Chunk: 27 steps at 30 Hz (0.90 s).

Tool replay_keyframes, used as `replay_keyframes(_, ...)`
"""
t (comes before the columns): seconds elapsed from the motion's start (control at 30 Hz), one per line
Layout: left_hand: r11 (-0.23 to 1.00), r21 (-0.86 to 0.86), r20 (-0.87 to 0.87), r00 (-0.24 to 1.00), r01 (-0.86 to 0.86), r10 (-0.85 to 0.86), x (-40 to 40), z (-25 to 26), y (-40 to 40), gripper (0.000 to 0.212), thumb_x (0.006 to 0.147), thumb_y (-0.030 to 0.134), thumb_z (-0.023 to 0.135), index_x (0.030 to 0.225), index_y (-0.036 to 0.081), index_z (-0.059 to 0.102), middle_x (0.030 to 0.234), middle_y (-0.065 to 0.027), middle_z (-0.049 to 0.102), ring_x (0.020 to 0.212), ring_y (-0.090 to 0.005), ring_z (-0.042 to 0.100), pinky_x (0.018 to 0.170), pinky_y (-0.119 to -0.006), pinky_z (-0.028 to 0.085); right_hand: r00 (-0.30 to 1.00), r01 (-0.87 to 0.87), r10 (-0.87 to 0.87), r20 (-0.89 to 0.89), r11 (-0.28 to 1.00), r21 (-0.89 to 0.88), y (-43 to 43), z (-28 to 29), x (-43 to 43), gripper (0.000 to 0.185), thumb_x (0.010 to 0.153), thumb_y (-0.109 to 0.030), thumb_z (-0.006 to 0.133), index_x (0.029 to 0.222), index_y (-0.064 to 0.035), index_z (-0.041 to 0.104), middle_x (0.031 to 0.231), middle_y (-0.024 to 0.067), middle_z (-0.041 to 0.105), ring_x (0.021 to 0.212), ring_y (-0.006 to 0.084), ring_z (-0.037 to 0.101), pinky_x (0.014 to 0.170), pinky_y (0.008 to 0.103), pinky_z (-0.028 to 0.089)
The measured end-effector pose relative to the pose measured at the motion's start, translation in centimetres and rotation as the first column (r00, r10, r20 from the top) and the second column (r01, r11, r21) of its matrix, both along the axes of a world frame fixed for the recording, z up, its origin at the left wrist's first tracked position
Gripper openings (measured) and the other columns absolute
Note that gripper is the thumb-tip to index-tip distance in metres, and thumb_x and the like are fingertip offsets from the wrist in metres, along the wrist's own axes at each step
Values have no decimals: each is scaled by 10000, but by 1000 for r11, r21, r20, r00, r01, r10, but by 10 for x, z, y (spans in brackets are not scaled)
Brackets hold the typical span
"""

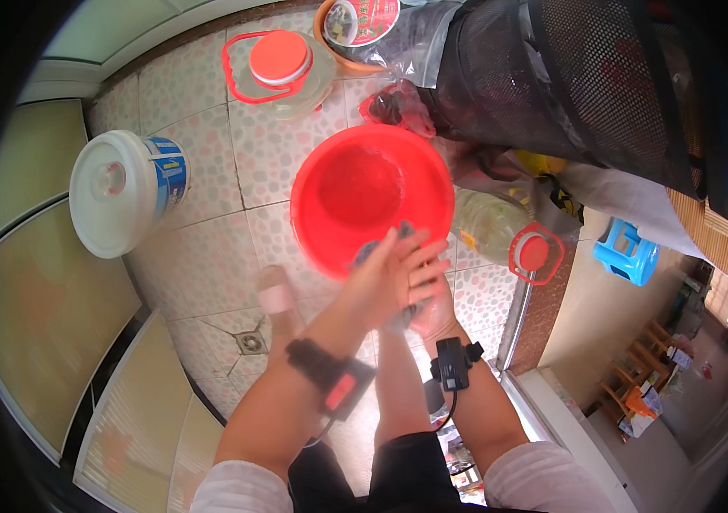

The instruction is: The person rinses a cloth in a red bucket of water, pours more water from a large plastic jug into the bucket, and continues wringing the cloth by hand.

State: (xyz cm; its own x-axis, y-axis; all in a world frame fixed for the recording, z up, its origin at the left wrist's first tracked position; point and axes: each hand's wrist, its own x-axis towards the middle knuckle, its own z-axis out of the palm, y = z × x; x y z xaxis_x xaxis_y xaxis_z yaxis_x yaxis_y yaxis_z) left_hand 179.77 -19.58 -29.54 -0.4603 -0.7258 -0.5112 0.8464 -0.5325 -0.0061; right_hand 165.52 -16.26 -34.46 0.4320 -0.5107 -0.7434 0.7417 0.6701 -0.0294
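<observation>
My left hand (393, 272) lies over my right hand (436, 311), just above the near rim of a red plastic basin (309, 215). A wet-looking grey cloth (369, 252) is held between the two palms, and parts of it stick out past the left hand's edges. Its full shape is hidden, and the hands are blurred. The left fingers are stretched out and spread across the right hand, whose fingers are mostly covered. Water (361, 186) stands in the bottom of the basin. Each wrist wears a strapped black device.
A white lidded bucket (107, 195) stands left on the tiled floor. Large clear jugs with red caps are behind the basin (281, 61) and right of it (492, 224). A black mesh hamper (550, 77) leans in at upper right. A floor drain (252, 343) is near my slippered foot (274, 292).
</observation>
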Motion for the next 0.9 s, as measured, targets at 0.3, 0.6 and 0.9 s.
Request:
replay_keyframes(0.3,925,46,70,923,376,-379,14,-9,9,509,910,410,254,1183,17,427,1156,-141,504,963,-237,551,786,-346,465,868,119,3,497,970,-214,1,2,-6,361,893,-242,366,1212,-72,367,1052,53,516,891,134,519,733,289,430)
replay_keyframes(0.6,420,43,675,-336,906,657,26,-13,17,297,820,282,465,904,10,553,756,-103,570,834,-259,563,742,-359,443,724,-465,181,-666,841,-277,-38,91,12,406,884,-268,422,1105,72,442,1055,119,540,897,185,560,802,319,446)
replay_keyframes(0.9,137,184,877,-226,973,425,-12,-20,50,377,752,234,475,1043,-1,515,1060,-169,521,1007,-319,475,929,-454,289,26,-960,12,-1000,279,-22,-36,73,29,236,770,-160,565,973,-39,571,968,131,575,842,321,563,709,312,445)
